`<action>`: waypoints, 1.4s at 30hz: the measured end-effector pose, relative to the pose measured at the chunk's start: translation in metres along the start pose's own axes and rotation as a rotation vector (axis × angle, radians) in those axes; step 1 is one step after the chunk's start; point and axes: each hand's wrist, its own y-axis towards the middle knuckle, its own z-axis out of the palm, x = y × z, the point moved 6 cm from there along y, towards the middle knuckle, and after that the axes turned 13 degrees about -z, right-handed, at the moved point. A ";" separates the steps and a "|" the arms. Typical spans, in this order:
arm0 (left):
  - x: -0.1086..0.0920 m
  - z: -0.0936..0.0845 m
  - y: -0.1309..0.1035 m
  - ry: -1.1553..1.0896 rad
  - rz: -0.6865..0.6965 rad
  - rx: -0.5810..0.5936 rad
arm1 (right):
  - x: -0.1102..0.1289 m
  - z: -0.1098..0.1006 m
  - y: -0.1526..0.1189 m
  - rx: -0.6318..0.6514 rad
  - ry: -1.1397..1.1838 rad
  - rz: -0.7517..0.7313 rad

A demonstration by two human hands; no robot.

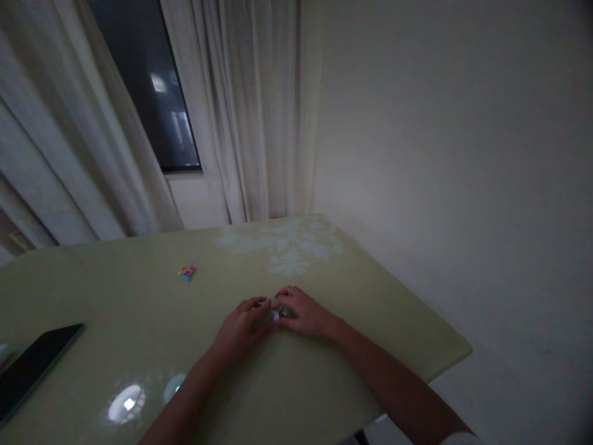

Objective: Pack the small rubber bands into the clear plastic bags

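My left hand (241,326) and my right hand (303,313) meet over the table, with fingers and thumbs curled in towards each other. Between them is a small shiny thing (276,315), partly whitish with dark spots, low over the tabletop or resting on it. Its kind is too small and too covered to make out. The fingertips of both hands close round it from either side. Farther off to the left lies a little heap of bright multicoloured pieces (187,272), touched by neither hand.
The pale yellow-green table (115,296) has a white floral pattern (296,244) near its far corner. A dark flat tablet-like device (39,368) lies at the left, beside a whitish rounded object (4,353). Lamp light glares off the near surface. Curtains (250,111) and a wall stand behind.
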 end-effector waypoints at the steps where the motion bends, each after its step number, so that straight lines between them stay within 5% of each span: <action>1: 0.001 0.000 0.001 0.008 -0.006 0.009 | 0.001 0.000 0.000 0.004 -0.005 0.005; 14: -0.018 0.006 -0.006 0.371 0.003 0.051 | 0.000 -0.006 0.000 0.080 0.008 0.079; 29: -0.035 0.006 -0.011 0.459 -0.019 0.097 | 0.008 0.002 0.004 0.126 -0.178 0.064; 38: -0.033 0.003 -0.011 0.408 -0.008 0.082 | -0.013 -0.001 0.006 0.143 -0.183 0.030; 42: -0.033 0.013 -0.009 0.356 0.028 0.078 | -0.037 -0.020 0.000 0.139 -0.187 0.060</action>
